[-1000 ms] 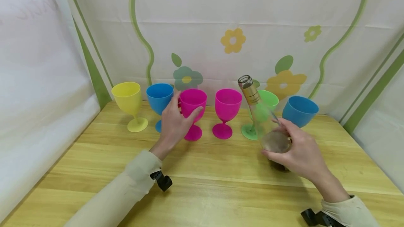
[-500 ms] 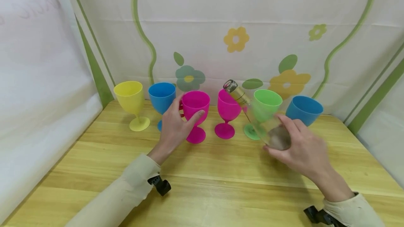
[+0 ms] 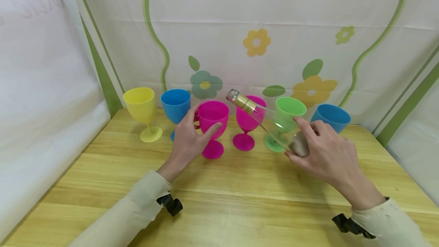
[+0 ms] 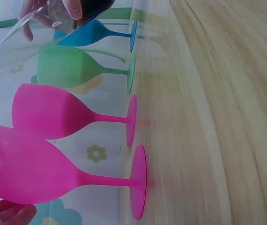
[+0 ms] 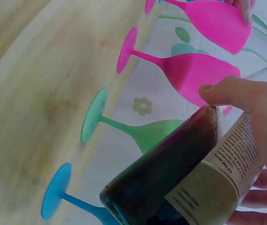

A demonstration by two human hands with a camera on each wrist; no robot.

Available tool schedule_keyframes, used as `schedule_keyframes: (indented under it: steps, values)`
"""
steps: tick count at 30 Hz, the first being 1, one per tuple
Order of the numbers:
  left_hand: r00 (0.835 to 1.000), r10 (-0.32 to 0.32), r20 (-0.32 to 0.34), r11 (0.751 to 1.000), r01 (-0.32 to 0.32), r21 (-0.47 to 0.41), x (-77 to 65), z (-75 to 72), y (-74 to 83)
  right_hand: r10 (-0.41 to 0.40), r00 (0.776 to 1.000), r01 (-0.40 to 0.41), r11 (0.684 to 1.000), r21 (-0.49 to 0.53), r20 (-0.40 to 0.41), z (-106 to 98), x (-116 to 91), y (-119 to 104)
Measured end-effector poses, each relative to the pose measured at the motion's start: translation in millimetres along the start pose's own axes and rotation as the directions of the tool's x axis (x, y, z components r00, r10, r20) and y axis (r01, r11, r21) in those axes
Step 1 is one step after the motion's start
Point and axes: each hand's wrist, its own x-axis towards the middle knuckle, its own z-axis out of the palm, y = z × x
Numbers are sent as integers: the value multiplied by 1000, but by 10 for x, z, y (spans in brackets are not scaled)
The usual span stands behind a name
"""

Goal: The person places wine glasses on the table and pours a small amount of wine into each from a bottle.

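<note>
My left hand [image 3: 188, 140] grips the bowl of a pink goblet [image 3: 214, 114], thumb on the near side and fingers behind it. My right hand [image 3: 329, 155] holds a clear glass wine bottle [image 3: 246, 104] round its lower body. The bottle leans far to the left, its open mouth a little above and right of the held goblet's rim. In the right wrist view, dark liquid [image 5: 157, 168] fills the bottle's bottom end, beside a printed label [image 5: 208, 187]. A second pink goblet [image 3: 244, 142] stands behind the bottle's neck.
Left of the held goblet stand a blue goblet [image 3: 175, 106] and a yellow goblet [image 3: 140, 106]. A green goblet [image 3: 289, 108] and another blue goblet [image 3: 330, 117] are at the right. All share the wooden table [image 3: 219, 209], before a flowered cloth [image 3: 219, 41].
The bottle has tipped further left, its mouth swinging from near the green goblet toward the left-hand pink goblet. That goblet has shifted slightly nearer in my left hand.
</note>
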Motion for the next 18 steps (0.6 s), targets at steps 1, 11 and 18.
schedule_keyframes:
  steps: [1,11,18]
  values:
    - [1000,0,1,1000,0,-1,-4,-2,0,-6,1000,6,1000,-3,1,-3,6,4]
    - [1000,6,15,1000,-6,-2,-17,-23,16,-54,998,53,998,-46,-19,-38,47,60]
    - [1000,6,31,1000,-5,-8,-36,-32,23,-136,988,127,986,-107,-77,-35,90,119]
